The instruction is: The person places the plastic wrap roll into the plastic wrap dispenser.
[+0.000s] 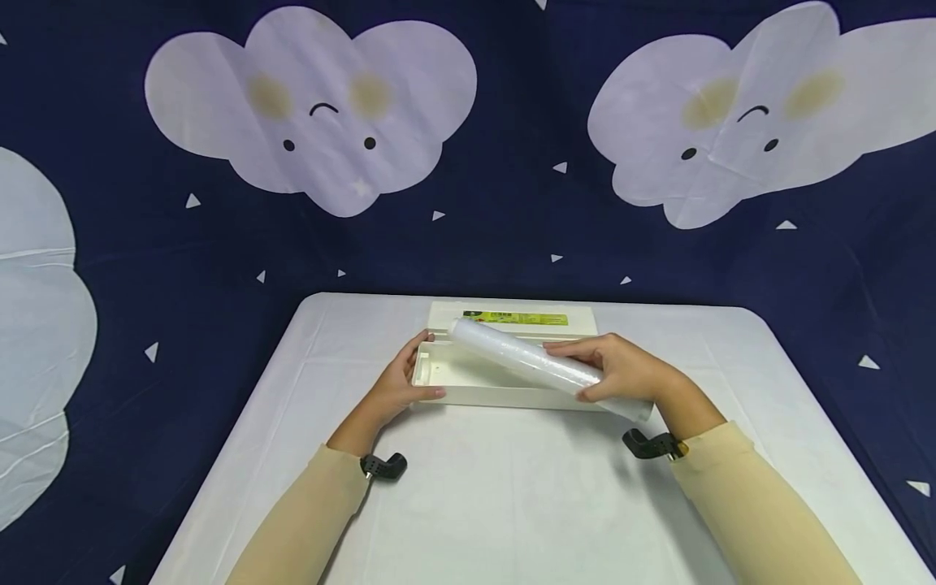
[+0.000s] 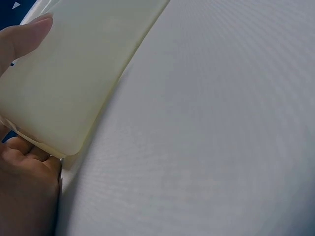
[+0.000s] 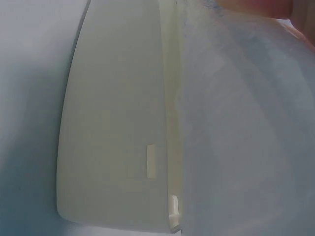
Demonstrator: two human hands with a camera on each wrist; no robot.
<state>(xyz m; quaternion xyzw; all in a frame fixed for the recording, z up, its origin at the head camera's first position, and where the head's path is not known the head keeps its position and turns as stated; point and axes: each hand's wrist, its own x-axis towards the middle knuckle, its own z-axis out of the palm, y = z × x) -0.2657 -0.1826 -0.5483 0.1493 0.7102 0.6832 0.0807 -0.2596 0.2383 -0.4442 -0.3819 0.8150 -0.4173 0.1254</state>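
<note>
White tablecloth [image 1: 512, 504] — right hand [image 1: 629, 370] wraps around the cling film roll [image 1: 526, 361], tilted over the open white box [image 1: 468, 388]; left hand [image 1: 398, 382] grips the box's left end — inside looks bare.

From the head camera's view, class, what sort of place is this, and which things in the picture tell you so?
Probably a staged recording or demo setup, not a working kitchen. A dark backdrop printed with cartoon clouds hangs behind a table draped in white cloth, which carries only a white dispenser box and a cling film roll.
</note>
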